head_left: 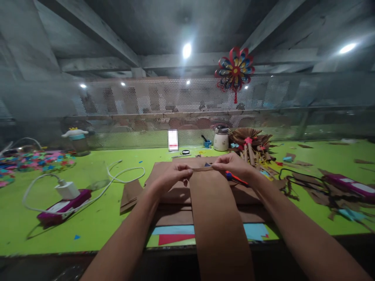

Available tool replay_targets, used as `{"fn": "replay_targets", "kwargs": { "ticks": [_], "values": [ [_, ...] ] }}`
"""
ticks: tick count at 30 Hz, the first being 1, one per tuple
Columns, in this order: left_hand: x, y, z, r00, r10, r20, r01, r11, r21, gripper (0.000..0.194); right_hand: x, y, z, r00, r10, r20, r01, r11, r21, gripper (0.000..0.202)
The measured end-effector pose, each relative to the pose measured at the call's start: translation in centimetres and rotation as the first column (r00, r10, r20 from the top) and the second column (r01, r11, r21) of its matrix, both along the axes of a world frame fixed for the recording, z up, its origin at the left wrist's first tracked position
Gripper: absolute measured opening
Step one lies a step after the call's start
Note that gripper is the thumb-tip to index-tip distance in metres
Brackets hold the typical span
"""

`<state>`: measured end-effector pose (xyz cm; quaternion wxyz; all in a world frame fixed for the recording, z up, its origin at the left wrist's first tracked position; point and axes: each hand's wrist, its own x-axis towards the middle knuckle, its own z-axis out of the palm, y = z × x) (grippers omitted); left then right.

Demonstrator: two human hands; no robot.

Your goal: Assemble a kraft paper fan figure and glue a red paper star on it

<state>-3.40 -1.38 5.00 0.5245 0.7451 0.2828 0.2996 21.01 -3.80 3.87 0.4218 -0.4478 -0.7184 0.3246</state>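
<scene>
A long brown paper strip (218, 214) hangs from both hands down past the table's front edge. Its far end has a narrow fold. My left hand (178, 173) pinches the left corner of that fold, and my right hand (230, 164) pinches the right corner. Beneath the strip lie stacked brown paper sheets (172, 195), with light blue paper (172, 230) and red paper (175, 239) under them near the front edge. A tool with a red and blue handle (237, 178) rests beside my right hand, partly hidden by it.
A purple power strip (63, 207) with a white charger (67, 190) and cable is at left. A phone (173, 140), a white jar (220, 140) and folded paper fans (252, 142) stand behind. Another purple strip (351, 187) and paper scraps lie right.
</scene>
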Motion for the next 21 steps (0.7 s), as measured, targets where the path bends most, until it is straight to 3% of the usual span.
{"fn": "replay_targets", "kwargs": {
  "ticks": [4, 8, 16, 21],
  "values": [
    [0.2, 0.3, -0.5, 0.981, 0.069, 0.18, -0.032, 0.98, -0.197, 0.013, -0.8, -0.2, 0.3, 0.996, -0.081, -0.032, 0.083, 0.996, 0.044, 0.031],
    [0.8, 0.3, -1.0, 0.968, 0.131, 0.212, -0.065, 0.954, -0.292, 0.021, -1.5, -0.5, 0.4, 0.991, -0.119, -0.064, 0.123, 0.991, 0.061, 0.032],
    [0.8, 0.1, -1.2, 0.943, 0.032, 0.332, 0.107, 0.913, -0.393, 0.026, -0.4, 0.0, 0.4, 0.958, 0.02, -0.287, -0.006, 0.999, 0.051, 0.037],
    [1.0, 0.3, -1.7, 0.94, -0.022, 0.341, 0.177, 0.886, -0.428, 0.021, -1.1, -1.3, 1.1, 0.93, 0.275, -0.242, -0.289, 0.957, -0.023, 0.043]
  ]
}}
